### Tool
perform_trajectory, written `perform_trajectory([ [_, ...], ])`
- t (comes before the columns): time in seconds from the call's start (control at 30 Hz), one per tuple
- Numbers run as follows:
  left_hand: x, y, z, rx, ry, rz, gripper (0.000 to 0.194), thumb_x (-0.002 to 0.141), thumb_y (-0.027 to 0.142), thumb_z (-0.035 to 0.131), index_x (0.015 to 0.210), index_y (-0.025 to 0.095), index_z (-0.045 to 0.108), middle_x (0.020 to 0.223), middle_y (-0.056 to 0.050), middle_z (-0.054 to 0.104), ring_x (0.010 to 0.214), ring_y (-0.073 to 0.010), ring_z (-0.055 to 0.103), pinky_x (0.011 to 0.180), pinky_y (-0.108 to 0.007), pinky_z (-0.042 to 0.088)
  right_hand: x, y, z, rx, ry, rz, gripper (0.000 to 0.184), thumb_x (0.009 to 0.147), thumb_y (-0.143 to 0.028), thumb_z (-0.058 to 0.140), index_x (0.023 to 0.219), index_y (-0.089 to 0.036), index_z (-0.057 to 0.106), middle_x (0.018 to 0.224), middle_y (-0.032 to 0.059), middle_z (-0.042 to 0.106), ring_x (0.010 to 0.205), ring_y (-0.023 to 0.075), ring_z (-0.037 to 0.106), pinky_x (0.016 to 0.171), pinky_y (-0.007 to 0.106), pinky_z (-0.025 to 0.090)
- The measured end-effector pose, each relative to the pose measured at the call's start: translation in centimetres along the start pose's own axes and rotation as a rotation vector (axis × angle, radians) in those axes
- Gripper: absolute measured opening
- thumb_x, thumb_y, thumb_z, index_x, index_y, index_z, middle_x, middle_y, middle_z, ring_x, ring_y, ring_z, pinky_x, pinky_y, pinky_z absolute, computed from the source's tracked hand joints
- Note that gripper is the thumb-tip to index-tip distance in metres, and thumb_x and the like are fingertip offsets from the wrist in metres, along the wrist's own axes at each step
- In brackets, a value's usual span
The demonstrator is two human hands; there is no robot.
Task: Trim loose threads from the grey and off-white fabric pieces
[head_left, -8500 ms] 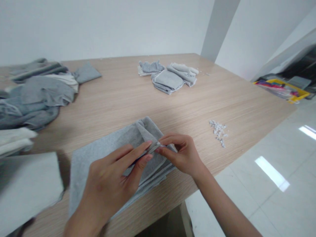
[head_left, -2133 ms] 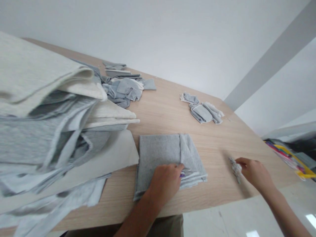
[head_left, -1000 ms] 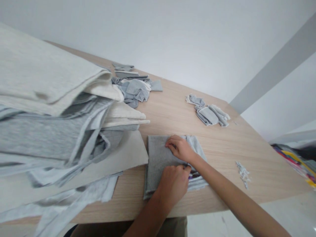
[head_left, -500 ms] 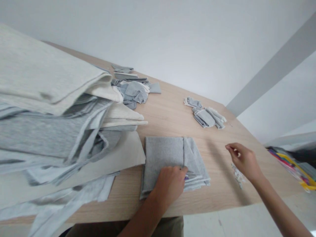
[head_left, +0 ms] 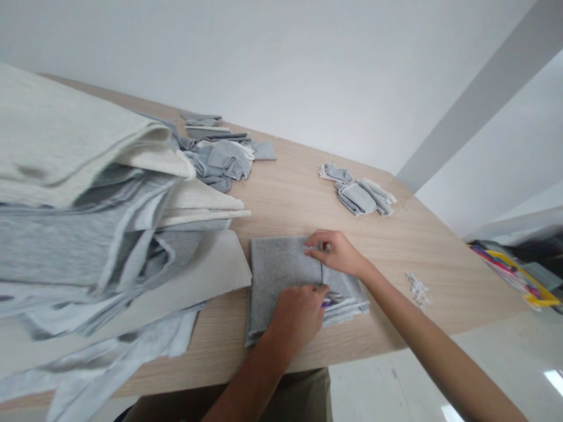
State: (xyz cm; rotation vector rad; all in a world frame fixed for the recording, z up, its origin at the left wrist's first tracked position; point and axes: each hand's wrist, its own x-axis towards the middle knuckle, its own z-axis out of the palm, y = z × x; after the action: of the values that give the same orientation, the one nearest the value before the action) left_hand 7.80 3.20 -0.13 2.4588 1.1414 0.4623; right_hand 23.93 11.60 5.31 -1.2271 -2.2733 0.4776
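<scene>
A folded piece of grey fabric (head_left: 281,261) lies flat on the table in front of me, with a dark seam running across it. My left hand (head_left: 301,308) rests on its lower part with curled fingers. Beside those fingertips shows a small purple thing (head_left: 325,303), mostly hidden, its kind unclear. My right hand (head_left: 332,251) is over the upper end of the seam. Its thumb and index finger are apart, with nothing plain to see between them. Layered fabric edges (head_left: 347,310) fan out at the lower right of the piece.
A tall pile of grey and cream fabric (head_left: 88,234) fills the left side. Crumpled grey pieces (head_left: 229,158) lie at the back, and a smaller heap (head_left: 358,196) sits back right. White thread scraps (head_left: 417,289) are at right. A yellow tray (head_left: 523,275) stands beyond the table.
My right hand has moved left from above the thread scraps to the seam of the grey fabric. My left hand stays on the fabric. The view has shifted slightly.
</scene>
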Motion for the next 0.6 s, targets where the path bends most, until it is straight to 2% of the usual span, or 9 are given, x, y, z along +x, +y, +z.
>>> perform_trajectory([
  [0.13, -0.1, 0.0, 0.0, -0.007, 0.008, -0.006, 0.033, 0.087, 0.023, 0.058, 0.119, 0.027, 0.065, 0.101, -0.006, 0.076, 0.086, -0.0302, 0.072, 0.075, -0.043, 0.058, 2.6, 1.2, 3.3, 0.035, -0.090, -0.037, 0.010, 0.084, -0.023, 0.072, 0.091, -0.017, 0.076, 0.089, 0.0058, 0.072, 0.079, 0.0161, 0.066, 0.071, 0.026, 0.050],
  [0.33, 0.0, 0.1, -0.1, -0.013, 0.018, -0.005, 0.029, 0.087, 0.021, 0.056, 0.113, 0.026, 0.067, 0.097, -0.005, 0.076, 0.084, -0.0302, 0.072, 0.072, -0.044, 0.059, 2.5, 2.0, 5.2, 0.025, -0.079, -0.121, 0.008, 0.088, -0.020, 0.068, 0.088, -0.019, 0.075, 0.092, 0.0059, 0.071, 0.087, 0.0180, 0.065, 0.081, 0.030, 0.051],
  [0.47, 0.0, 0.1, 0.0, -0.005, 0.018, 0.000, 0.030, 0.089, 0.017, 0.049, 0.111, 0.024, 0.067, 0.095, -0.007, 0.075, 0.082, -0.0313, 0.072, 0.070, -0.046, 0.059, 1.7, 1.5, 5.7, -0.137, -0.071, -0.216, 0.019, 0.095, -0.015, 0.054, 0.091, -0.017, 0.072, 0.096, 0.0091, 0.070, 0.093, 0.0198, 0.063, 0.086, 0.032, 0.050],
  [0.6, 0.1, 0.1, 0.1, 0.000, 0.020, 0.009, 0.031, 0.090, 0.017, 0.045, 0.110, 0.024, 0.067, 0.093, -0.007, 0.075, 0.080, -0.0314, 0.072, 0.069, -0.046, 0.058, 1.5, 0.9, 6.3, -0.379, -0.110, -0.289, 0.022, 0.096, -0.013, 0.046, 0.093, -0.015, 0.067, 0.094, 0.0108, 0.067, 0.091, 0.0215, 0.059, 0.082, 0.033, 0.050],
])
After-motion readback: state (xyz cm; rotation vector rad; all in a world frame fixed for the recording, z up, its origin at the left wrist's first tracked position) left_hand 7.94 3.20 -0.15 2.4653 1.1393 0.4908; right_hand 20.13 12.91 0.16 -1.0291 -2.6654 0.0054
